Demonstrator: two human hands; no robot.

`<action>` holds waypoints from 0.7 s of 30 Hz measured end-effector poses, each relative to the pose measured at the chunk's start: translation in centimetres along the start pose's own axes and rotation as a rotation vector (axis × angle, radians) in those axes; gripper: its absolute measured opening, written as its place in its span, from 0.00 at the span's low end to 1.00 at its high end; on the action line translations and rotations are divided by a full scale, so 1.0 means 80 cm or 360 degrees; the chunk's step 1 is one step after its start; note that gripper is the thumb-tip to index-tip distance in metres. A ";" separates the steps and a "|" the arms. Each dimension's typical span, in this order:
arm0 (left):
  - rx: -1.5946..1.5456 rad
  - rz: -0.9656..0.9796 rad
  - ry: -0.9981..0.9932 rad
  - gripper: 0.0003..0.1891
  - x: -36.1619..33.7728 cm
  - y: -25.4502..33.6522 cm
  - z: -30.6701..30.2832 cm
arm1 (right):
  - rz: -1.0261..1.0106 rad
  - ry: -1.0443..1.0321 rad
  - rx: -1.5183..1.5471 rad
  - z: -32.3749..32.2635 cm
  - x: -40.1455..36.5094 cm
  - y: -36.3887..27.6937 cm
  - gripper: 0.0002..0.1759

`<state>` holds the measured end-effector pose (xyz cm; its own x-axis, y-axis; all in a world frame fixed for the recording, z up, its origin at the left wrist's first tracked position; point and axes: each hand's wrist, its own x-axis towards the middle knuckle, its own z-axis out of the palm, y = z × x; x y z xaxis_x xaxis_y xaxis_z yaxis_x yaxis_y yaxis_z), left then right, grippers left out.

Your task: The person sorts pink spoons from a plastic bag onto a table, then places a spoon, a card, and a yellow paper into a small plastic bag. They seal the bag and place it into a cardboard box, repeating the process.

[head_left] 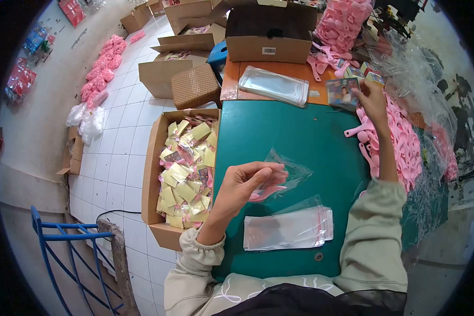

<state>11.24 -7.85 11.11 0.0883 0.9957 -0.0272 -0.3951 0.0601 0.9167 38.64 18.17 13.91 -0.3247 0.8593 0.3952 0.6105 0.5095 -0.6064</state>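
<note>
Above the middle of the green table, my left hand [242,184] is closed on a clear plastic bag [296,173]. A pink piece [268,193], probably a spoon, shows by its fingers, partly hidden. My right hand [374,102] reaches to the back right, thumb and fingers pinching the edge of a printed picture card [341,94]. Small colourful boxes or card stacks [373,76] lie just behind that hand. Beside the right forearm spreads a heap of pink plastic spoons [400,147]. Nearer my body lies a stack of clear bags [282,230].
Left of the green table [321,131] stands a carton [154,195] full of packed pouches [187,181]. More clear bags [274,86] lie at the back before a dark open box [268,47]. Loose plastic film [421,73] hangs at right. A blue metal frame [73,237] stands lower left.
</note>
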 end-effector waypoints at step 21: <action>0.0652 -0.0129 -0.0208 0.13 -0.009 0.003 0.027 | -0.0277 -0.0831 0.0316 -0.021 -0.167 -0.204 0.08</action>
<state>13.07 -8.69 12.21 0.2297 0.9700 -0.0792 0.0111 0.0787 0.9968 34.25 -1.74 19.72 -0.7517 0.6447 0.1388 0.3857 0.6004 -0.7005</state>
